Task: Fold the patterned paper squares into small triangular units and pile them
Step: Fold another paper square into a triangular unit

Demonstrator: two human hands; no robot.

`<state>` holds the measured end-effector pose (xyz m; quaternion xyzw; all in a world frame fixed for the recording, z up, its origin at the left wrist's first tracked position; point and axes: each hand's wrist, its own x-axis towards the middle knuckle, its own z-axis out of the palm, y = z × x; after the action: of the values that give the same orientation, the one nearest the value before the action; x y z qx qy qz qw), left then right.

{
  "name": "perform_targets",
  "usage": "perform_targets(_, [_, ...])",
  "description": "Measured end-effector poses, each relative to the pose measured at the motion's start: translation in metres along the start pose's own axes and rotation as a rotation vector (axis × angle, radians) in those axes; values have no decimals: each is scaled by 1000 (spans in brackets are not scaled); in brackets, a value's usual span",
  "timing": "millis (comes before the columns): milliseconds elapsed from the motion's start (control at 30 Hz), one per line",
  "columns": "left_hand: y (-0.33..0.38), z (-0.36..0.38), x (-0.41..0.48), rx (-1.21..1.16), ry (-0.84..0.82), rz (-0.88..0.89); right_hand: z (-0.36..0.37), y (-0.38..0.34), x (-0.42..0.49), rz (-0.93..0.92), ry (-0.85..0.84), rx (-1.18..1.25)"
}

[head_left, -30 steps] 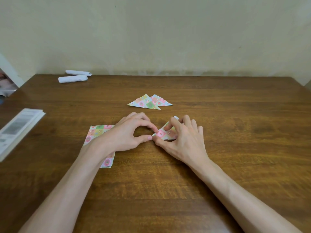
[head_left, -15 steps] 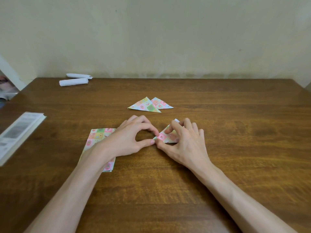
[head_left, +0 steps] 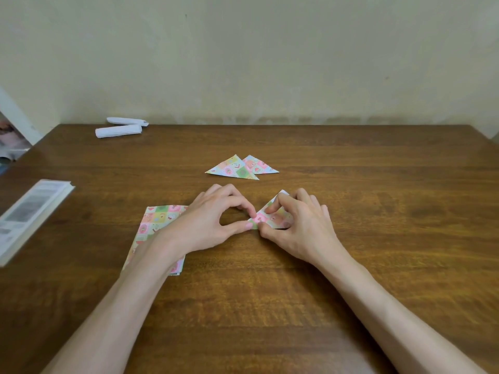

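Observation:
A small patterned paper triangle lies on the wooden table at the middle. My left hand pinches its left corner between thumb and forefinger. My right hand covers its right part, with thumb and forefinger pinching the paper. Two folded patterned triangles lie overlapping a little farther back. A stack of flat patterned squares lies to the left, partly hidden under my left wrist.
Two white paper rolls lie at the table's far left corner, near the wall. A white booklet rests along the left edge. The table's far edge meets a pale wall.
Both hands have stayed on the small triangle, with only slight finger movement at its left corner. The view has tilted a little, so everything sits lower in the frame.

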<state>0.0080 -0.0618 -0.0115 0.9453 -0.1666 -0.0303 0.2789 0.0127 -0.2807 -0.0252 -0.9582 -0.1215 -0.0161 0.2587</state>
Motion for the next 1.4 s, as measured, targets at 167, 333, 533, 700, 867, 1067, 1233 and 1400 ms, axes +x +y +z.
perform_targets(167, [4, 4, 1, 33, 57, 0, -6, 1, 1, -8, -47, 27])
perform_targets(333, [3, 4, 1, 43, 49, 3, -11, 3, 4, -2, -88, 76])
perform_targets(533, [6, 7, 2, 72, 85, 4, -18, 5, 6, 15, -119, 153])
perform_targets(700, [7, 6, 3, 79, 47, 23, -16, 10, 7, 10, -102, 193])
perform_targets(867, [8, 10, 5, 94, 2, 130, -17, 19, 10, -16, -120, 266])
perform_targets(1067, [7, 13, 3, 90, -56, 202, -15, 24, 10, -78, -99, 290])
perform_targets(1233, [10, 12, 2, 129, -76, 214, -25, 36, 8, -36, -9, 110])
perform_targets(1400, [11, 14, 1, 129, -83, 210, -26, 38, 11, -13, -42, 125])
